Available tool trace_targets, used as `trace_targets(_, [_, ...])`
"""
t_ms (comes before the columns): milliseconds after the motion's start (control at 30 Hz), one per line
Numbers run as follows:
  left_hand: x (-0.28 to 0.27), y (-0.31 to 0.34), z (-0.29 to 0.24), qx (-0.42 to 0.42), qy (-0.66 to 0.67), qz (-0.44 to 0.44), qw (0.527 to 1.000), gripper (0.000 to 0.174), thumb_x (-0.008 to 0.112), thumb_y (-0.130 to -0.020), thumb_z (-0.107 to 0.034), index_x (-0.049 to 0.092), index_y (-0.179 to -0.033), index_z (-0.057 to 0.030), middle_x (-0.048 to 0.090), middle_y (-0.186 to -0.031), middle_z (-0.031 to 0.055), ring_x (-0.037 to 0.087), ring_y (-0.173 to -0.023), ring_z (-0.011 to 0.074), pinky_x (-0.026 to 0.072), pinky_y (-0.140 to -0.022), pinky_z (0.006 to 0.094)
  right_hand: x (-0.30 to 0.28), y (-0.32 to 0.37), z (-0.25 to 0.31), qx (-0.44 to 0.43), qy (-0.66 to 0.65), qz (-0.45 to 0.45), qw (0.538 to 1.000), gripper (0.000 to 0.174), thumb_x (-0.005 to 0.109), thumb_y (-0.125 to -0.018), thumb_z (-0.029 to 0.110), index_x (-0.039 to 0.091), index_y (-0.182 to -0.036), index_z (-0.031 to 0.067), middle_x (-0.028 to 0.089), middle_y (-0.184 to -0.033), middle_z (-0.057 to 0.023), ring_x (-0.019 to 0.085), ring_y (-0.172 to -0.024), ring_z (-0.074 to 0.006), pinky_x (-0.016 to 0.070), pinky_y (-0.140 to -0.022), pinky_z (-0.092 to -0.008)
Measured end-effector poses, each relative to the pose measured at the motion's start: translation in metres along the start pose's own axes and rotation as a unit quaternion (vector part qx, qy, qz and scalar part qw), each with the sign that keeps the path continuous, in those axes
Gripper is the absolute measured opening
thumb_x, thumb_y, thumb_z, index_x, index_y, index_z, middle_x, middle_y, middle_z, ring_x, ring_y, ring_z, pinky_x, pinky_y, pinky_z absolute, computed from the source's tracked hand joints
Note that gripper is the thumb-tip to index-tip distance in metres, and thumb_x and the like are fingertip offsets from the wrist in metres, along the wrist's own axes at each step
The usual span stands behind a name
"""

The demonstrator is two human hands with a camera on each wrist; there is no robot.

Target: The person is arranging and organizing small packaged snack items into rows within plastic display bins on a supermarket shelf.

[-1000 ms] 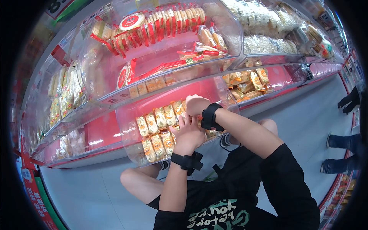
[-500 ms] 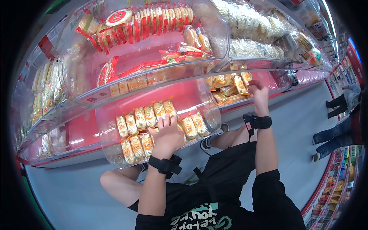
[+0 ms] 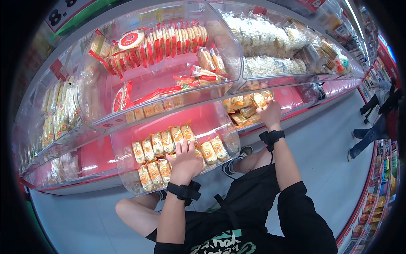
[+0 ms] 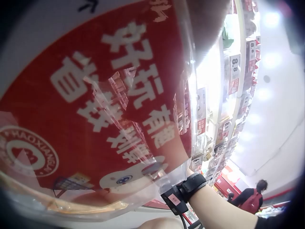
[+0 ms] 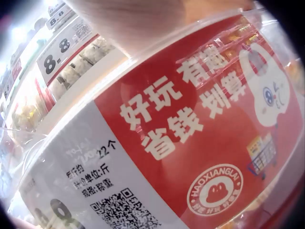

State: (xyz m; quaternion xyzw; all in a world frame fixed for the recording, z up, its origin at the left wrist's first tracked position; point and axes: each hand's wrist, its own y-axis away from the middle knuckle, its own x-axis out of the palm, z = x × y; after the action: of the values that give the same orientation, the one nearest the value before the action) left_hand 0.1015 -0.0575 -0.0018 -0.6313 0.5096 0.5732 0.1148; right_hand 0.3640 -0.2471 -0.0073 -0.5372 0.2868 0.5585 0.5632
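Note:
My left hand [image 3: 186,158] rests on the yellow-orange snack packets [image 3: 156,144] lined up in a clear curved bin [image 3: 127,180] on the low shelf, its fingers lying fairly straight over them. My right hand [image 3: 269,111] reaches into the neighbouring bin on the right, its fingertips among loose yellow packets [image 3: 245,108]; whether it grips one is hidden. In the left wrist view a red printed label [image 4: 95,119] shows through clear plastic, with my right wrist strap [image 4: 188,188] beyond. The right wrist view is filled by a red and white bin label [image 5: 190,143].
Above is a clear bin of red-wrapped biscuits [image 3: 160,42], with white snack packs [image 3: 266,46] to its right. More bins run along the left shelf [image 3: 63,110]. Grey floor [image 3: 330,144] lies to the right, where other people's legs [image 3: 372,131] stand.
My right hand has left the low bin, where it worked beside the left hand, and moved right into the neighbouring bin. The left hand stays on the packets.

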Motion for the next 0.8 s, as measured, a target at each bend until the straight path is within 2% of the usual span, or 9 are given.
trace_targets(67, [0.001,0.000,0.001,-0.001,0.000,-0.004,1.000,0.061,0.042,-0.086,-0.028,0.026,-0.144,-0.0140,0.017,-0.153,0.0074,0.016,-0.141,0.0255,0.0129,-0.105,0.0659,-0.013,0.014,0.005,-0.068,-0.050,-0.118,0.989,0.040,0.072,-0.065,0.026,0.061,-0.095,0.0016,0.063,-0.095,-0.0149,0.061,-0.091,-0.0324,0.0434,-0.082,-0.0472])
trace_targets(167, [0.002,0.000,0.001,-0.001,-0.005,-0.005,1.000,0.062,0.042,-0.086,-0.028,0.026,-0.144,-0.0137,0.017,-0.153,0.0069,0.015,-0.141,0.0253,0.0128,-0.106,0.0656,-0.034,0.024,0.011,-0.147,-0.197,-0.121,0.962,0.039,0.073,-0.066,0.021,0.061,-0.095,-0.0007,0.064,-0.093,-0.0145,0.063,-0.087,-0.0296,0.0476,-0.076,-0.0400])
trace_targets(267, [0.002,-0.001,0.000,-0.001,-0.010,0.005,1.000,0.062,0.042,-0.086,-0.028,0.025,-0.144,-0.0135,0.016,-0.153,0.0066,0.015,-0.141,0.0250,0.0126,-0.106,0.0653,-0.069,0.039,0.027,-0.108,-0.360,0.048,0.925,0.039,0.073,-0.067,0.015,0.060,-0.099,-0.0027,0.064,-0.095,-0.0136,0.064,-0.086,-0.0228,0.0492,-0.074,-0.0322])
trace_targets(300, [0.002,-0.001,0.001,0.000,-0.009,0.005,1.000,0.063,0.042,-0.086,-0.028,0.025,-0.144,-0.0134,0.016,-0.153,0.0066,0.014,-0.141,0.0250,0.0124,-0.106,0.0653,-0.072,0.042,0.026,-0.145,-0.397,0.098,0.901,0.038,0.072,-0.072,0.013,0.059,-0.105,-0.0020,0.063,-0.101,-0.0105,0.062,-0.089,-0.0148,0.0501,-0.073,-0.0271])
trace_targets(533, [-0.006,0.001,-0.001,-0.005,-0.006,0.014,1.000,0.064,0.043,-0.085,-0.030,0.023,-0.145,-0.0147,0.014,-0.154,0.0068,0.013,-0.142,0.0258,0.0099,-0.106,0.0652,-0.090,0.066,0.051,-0.161,-0.572,0.262,0.761,0.038,0.068,-0.082,0.014,0.054,-0.114,-0.0006,0.059,-0.106,-0.0055,0.057,-0.094,-0.0099,0.0492,-0.079,-0.0240])
trace_targets(600, [0.000,-0.002,0.000,-0.005,-0.005,0.019,1.000,0.066,0.047,-0.085,-0.029,0.024,-0.145,-0.0153,0.014,-0.154,0.0065,0.012,-0.142,0.0263,0.0091,-0.106,0.0645,-0.090,0.067,0.061,-0.241,-0.517,0.216,0.792,0.048,0.070,-0.079,0.014,0.048,-0.119,0.0004,0.057,-0.106,-0.0054,0.055,-0.098,-0.0115,0.0461,-0.083,-0.0254])
trace_targets(667, [-0.002,0.005,-0.002,-0.003,0.007,0.010,1.000,0.066,0.049,-0.084,-0.028,0.026,-0.144,-0.0147,0.017,-0.153,0.0071,0.012,-0.142,0.0266,0.0103,-0.106,0.0647,-0.097,0.074,0.072,-0.153,-0.549,0.303,0.764,0.061,0.073,-0.071,0.012,0.041,-0.122,0.0011,0.054,-0.110,-0.0101,0.051,-0.105,-0.0138,0.0465,-0.081,-0.0263])
trace_targets(767, [-0.003,0.004,0.001,-0.004,-0.001,0.016,1.000,0.067,0.050,-0.083,-0.031,0.027,-0.144,-0.0154,0.019,-0.153,0.0071,0.015,-0.141,0.0268,0.0118,-0.106,0.0638,-0.089,0.074,0.087,-0.203,-0.499,0.294,0.789,0.054,0.075,-0.072,0.010,0.044,-0.117,0.0019,0.057,-0.097,-0.0073,0.059,-0.082,-0.0079,0.0491,-0.068,-0.0236])
trace_targets(800, [-0.004,0.002,0.001,-0.003,-0.006,0.017,1.000,0.067,0.050,-0.083,-0.032,0.027,-0.144,-0.0159,0.020,-0.152,0.0070,0.015,-0.141,0.0268,0.0119,-0.106,0.0644,-0.081,0.077,0.094,-0.267,-0.459,0.196,0.824,0.046,0.074,-0.073,0.013,0.050,-0.109,-0.0008,0.060,-0.091,-0.0123,0.062,-0.075,-0.0118,0.0498,-0.063,-0.0280])
